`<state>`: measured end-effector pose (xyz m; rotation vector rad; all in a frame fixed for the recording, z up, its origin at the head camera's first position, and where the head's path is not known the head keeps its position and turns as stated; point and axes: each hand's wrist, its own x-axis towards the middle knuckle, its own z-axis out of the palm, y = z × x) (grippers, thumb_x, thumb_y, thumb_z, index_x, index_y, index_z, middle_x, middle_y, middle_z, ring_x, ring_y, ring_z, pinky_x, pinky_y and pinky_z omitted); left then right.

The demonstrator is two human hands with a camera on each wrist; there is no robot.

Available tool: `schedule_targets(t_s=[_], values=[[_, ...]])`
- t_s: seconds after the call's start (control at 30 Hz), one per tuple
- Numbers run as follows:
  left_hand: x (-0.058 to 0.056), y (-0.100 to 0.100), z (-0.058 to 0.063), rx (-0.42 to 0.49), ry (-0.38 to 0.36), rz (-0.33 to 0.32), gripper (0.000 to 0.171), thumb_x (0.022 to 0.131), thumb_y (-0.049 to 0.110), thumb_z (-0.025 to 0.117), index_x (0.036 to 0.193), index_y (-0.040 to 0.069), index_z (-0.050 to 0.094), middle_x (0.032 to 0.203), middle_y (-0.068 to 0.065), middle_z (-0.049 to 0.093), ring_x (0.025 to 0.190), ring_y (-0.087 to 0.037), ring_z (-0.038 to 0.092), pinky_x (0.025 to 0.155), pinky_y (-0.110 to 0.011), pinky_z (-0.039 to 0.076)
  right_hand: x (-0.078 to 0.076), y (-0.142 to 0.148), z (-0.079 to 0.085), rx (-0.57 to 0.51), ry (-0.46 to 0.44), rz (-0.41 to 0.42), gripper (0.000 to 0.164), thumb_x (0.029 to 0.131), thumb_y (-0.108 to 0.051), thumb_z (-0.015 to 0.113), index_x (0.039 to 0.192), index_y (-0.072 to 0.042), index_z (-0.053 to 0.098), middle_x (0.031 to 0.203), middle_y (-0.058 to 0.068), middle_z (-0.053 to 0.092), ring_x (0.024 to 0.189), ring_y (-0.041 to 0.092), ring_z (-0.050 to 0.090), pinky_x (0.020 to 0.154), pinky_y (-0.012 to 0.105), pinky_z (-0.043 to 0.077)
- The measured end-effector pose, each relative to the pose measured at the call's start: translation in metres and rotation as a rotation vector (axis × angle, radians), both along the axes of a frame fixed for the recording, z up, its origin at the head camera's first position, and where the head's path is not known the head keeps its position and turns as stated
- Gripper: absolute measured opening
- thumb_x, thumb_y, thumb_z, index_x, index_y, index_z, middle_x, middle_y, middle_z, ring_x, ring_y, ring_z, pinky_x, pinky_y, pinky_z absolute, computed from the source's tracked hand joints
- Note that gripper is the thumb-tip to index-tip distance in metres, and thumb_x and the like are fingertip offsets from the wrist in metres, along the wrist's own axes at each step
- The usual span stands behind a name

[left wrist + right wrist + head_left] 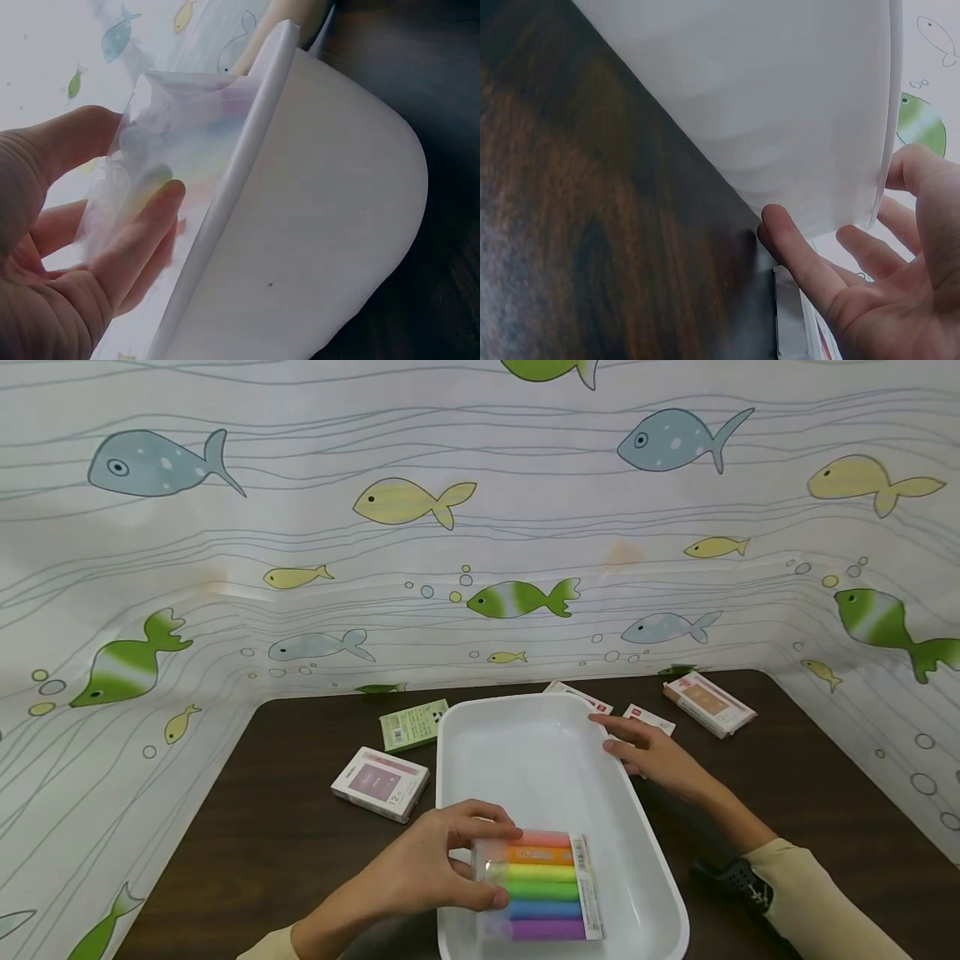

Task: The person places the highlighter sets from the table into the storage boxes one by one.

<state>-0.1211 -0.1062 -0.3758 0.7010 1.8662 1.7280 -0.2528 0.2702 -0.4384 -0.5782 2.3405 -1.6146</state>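
A clear pack of rainbow-coloured highlighters (543,885) lies low over the near end of a deep white tray (517,752). My left hand (442,868) holds its left end between thumb and fingers. In the left wrist view, the clear wrapper (187,112) shows between the fingers, beyond the tray's rim. My right hand (660,760) is at the tray's far right side. Seen from the right wrist, its digits lie on both sides of the rim, with some fingers (802,251) under the outer wall (780,97).
Left of the tray lie a green box (412,725) and a white-and-purple box (381,783). Behind the right hand are a white box (648,720) and a larger pink-and-white box (708,703). Another box (579,695) is partly hidden by the tray. A fish-print sheet (480,552) surrounds the dark table (247,827).
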Motion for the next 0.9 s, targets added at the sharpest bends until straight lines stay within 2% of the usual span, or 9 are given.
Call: schedule_targets(t_s=[0.07, 0.13, 0.23, 0.3, 0.37, 0.47, 0.67, 0.77, 0.9], values=[[0.002, 0.000, 0.000, -0.006, 0.003, -0.006, 0.048, 0.081, 0.008, 0.086, 0.127, 0.007, 0.072, 0.135, -0.010, 0.053, 0.105, -0.025, 0.065, 0.082, -0.038, 0.059, 0.000, -0.001, 0.000, 0.001, 0.002, 0.000, 0.051, 0.106, -0.030, 0.060, 0.154, -0.022, 0.047, 0.156, 0.011, 0.041, 0.123, 0.037, 0.058, 0.088, 0.046, 0.057], [0.002, 0.000, -0.001, -0.041, 0.051, -0.040, 0.052, 0.081, 0.011, 0.086, 0.130, 0.009, 0.070, 0.137, -0.006, 0.052, 0.110, -0.023, 0.063, 0.088, -0.035, 0.056, 0.000, -0.002, 0.001, -0.002, -0.001, -0.006, 0.050, 0.105, -0.031, 0.060, 0.154, -0.024, 0.048, 0.155, 0.009, 0.042, 0.123, 0.037, 0.058, 0.088, 0.046, 0.057], [0.003, -0.002, 0.001, -0.193, 0.219, -0.103, 0.061, 0.083, 0.027, 0.087, 0.140, 0.022, 0.064, 0.149, 0.006, 0.047, 0.129, -0.021, 0.052, 0.102, -0.040, 0.048, 0.000, -0.002, 0.001, 0.001, -0.002, -0.006, 0.050, 0.105, -0.031, 0.060, 0.153, -0.025, 0.048, 0.155, 0.009, 0.042, 0.123, 0.037, 0.058, 0.088, 0.047, 0.057], [0.005, -0.005, 0.005, -0.301, 0.352, -0.139, 0.070, 0.083, 0.039, 0.087, 0.146, 0.033, 0.058, 0.158, 0.013, 0.036, 0.144, -0.020, 0.034, 0.110, -0.050, 0.038, 0.001, -0.002, 0.001, 0.003, -0.003, -0.009, 0.050, 0.105, -0.031, 0.060, 0.153, -0.025, 0.049, 0.155, 0.009, 0.042, 0.123, 0.037, 0.058, 0.088, 0.047, 0.057], [0.007, -0.008, 0.011, -0.376, 0.440, -0.151, 0.075, 0.081, 0.047, 0.086, 0.148, 0.042, 0.052, 0.163, 0.019, 0.024, 0.151, -0.019, 0.018, 0.110, -0.063, 0.032, 0.001, -0.002, 0.001, 0.005, -0.004, -0.012, 0.050, 0.105, -0.032, 0.061, 0.153, -0.025, 0.049, 0.155, 0.010, 0.043, 0.122, 0.037, 0.059, 0.088, 0.047, 0.057], [0.009, -0.010, 0.016, -0.393, 0.478, -0.150, 0.077, 0.082, 0.049, 0.084, 0.150, 0.047, 0.047, 0.165, 0.020, 0.017, 0.153, -0.019, 0.007, 0.108, -0.072, 0.025, 0.001, -0.001, 0.001, 0.004, 0.001, -0.013, 0.050, 0.105, -0.031, 0.061, 0.153, -0.024, 0.049, 0.154, 0.011, 0.043, 0.122, 0.037, 0.059, 0.087, 0.047, 0.057], [0.009, -0.014, 0.019, -0.407, 0.572, -0.101, 0.070, 0.089, 0.050, 0.077, 0.151, 0.045, 0.045, 0.165, 0.017, 0.019, 0.153, -0.020, 0.012, 0.112, -0.062, 0.030, 0.002, -0.002, 0.001, 0.002, 0.000, -0.007, 0.050, 0.105, -0.030, 0.060, 0.154, -0.024, 0.048, 0.154, 0.011, 0.043, 0.122, 0.037, 0.059, 0.087, 0.045, 0.057], [0.010, -0.014, 0.020, -0.420, 0.588, -0.111, 0.062, 0.099, 0.046, 0.067, 0.155, 0.044, 0.040, 0.167, 0.015, 0.015, 0.153, -0.021, 0.007, 0.114, -0.062, 0.026, 0.002, -0.002, 0.000, -0.006, -0.007, 0.003, 0.051, 0.106, -0.029, 0.059, 0.155, -0.024, 0.047, 0.155, 0.011, 0.042, 0.123, 0.037, 0.058, 0.087, 0.044, 0.057], [0.015, -0.015, 0.021, -0.476, 0.603, -0.114, 0.055, 0.108, 0.045, 0.049, 0.159, 0.044, 0.030, 0.168, 0.013, 0.008, 0.154, -0.026, -0.001, 0.114, -0.069, 0.016, 0.002, -0.003, -0.001, -0.017, -0.017, 0.005, 0.051, 0.106, -0.029, 0.060, 0.155, -0.024, 0.047, 0.155, 0.011, 0.041, 0.123, 0.037, 0.058, 0.087, 0.044, 0.057]])
